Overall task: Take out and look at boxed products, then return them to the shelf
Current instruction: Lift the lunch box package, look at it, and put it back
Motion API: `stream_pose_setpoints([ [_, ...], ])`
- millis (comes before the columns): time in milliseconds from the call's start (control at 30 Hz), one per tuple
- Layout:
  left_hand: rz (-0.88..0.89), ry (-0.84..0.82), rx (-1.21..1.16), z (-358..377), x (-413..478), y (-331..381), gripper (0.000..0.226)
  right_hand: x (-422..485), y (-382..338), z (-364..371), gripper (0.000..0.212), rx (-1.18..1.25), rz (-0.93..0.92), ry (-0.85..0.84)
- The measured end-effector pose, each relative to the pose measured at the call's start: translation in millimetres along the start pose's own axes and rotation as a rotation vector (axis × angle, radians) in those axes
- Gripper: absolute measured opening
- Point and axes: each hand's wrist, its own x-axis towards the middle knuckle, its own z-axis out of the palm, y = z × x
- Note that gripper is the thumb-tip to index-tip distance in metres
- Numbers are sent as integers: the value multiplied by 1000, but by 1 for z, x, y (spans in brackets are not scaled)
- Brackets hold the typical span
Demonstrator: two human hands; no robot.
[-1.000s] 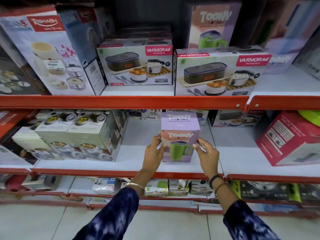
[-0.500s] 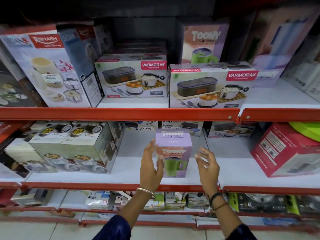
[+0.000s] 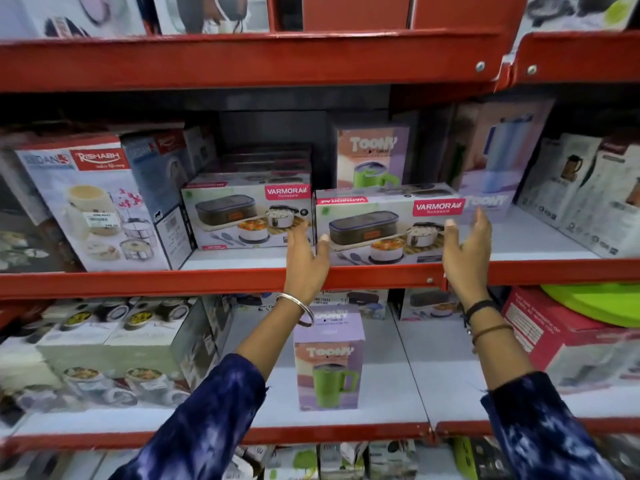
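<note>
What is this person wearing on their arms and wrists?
Both arms wear dark blue sleeves mottled with paler patches, ending mid-forearm. The left hand has a thin silver bangle at its wrist; the right hand has a black band and thin brown bangles.

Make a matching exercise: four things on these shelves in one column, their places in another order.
Things:
1. purple mug box
2. lunch set box
3. left hand
4. red box

Places:
A. at the lunch set box's left end
B. upper shelf, between both hands
C. lower shelf, far right
D. lower shelf, standing alone in the middle

Pairs: 1-D, 2-B, 3-A, 4-C
</note>
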Motion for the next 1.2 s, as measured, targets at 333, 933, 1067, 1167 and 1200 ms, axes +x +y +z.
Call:
stream_pose_setpoints([
  [333, 113, 149, -95, -27, 8, 16, 33, 15, -18, -18, 25, 389, 86, -91],
  [933, -7, 256, -169, -121, -64, 0, 23, -63, -30, -22, 17, 540, 20, -285],
  [1067, -46, 262, -184, -123, -73, -5, 27, -73, -27, -22, 58, 517, 47, -298],
  [1167, -54, 267, -189, -124, -76, -8, 28, -76, -25, -23, 61, 511, 43, -298],
  [1200, -53, 269, -187, -124, -77, -9, 28, -78, -26, -23, 61, 508, 36, -298],
])
